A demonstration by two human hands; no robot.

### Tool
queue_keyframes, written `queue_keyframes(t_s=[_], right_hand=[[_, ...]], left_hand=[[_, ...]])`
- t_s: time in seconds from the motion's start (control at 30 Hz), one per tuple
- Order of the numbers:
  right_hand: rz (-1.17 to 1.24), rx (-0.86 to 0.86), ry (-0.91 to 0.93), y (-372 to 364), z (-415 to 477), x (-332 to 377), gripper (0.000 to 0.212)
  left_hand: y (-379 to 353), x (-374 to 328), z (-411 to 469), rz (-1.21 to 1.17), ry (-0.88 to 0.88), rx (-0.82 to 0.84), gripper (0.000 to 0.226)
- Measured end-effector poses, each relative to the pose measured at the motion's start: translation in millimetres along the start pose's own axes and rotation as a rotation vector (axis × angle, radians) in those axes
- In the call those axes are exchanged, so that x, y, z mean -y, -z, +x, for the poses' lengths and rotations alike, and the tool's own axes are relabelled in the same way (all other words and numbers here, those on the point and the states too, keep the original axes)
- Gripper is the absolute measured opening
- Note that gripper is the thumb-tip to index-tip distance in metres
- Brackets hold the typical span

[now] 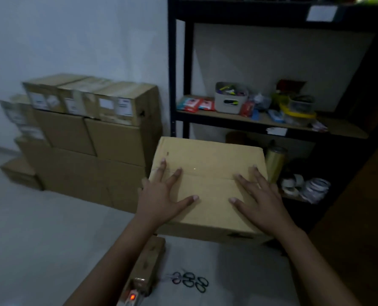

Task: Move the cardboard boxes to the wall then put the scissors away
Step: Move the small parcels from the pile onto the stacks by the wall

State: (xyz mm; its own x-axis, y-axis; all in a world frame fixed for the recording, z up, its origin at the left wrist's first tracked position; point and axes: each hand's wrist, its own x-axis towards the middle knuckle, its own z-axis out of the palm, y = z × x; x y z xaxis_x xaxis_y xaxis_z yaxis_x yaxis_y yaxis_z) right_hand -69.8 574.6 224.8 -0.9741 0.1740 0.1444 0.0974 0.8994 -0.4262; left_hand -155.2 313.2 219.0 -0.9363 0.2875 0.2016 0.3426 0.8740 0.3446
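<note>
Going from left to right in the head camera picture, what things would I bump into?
stack of cardboard boxes → single cardboard box → gold tumbler → tape rolls

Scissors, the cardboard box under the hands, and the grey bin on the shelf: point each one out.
scissors [189, 280], head view, on the dark handle loops.
cardboard box [208, 151], head view, on its bare top flap.
grey bin [222, 107], head view, on its front wall.
</note>
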Motion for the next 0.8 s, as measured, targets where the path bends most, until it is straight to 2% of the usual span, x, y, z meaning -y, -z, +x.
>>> queue_keyframes(t_s=[0.17,0.53,0.8], right_hand=[[0.053,0.058,0.095,-35.9,-0.3,95.2,0.069],[0.116,0.178,0.381,-122.7,4.3,292.7,0.073],[0.128,0.265,0.476,-165.0,1.6,376.5,0.073]], left_hand=[[58.5,79.3,-46.9,0.06,0.114,-0.084,0.102],[159.7,245.8,-152.6,0.146,0.374,-0.247,0.103],[184.3,324.8,-189.0,0.151,0.493,-0.273,0.104]])
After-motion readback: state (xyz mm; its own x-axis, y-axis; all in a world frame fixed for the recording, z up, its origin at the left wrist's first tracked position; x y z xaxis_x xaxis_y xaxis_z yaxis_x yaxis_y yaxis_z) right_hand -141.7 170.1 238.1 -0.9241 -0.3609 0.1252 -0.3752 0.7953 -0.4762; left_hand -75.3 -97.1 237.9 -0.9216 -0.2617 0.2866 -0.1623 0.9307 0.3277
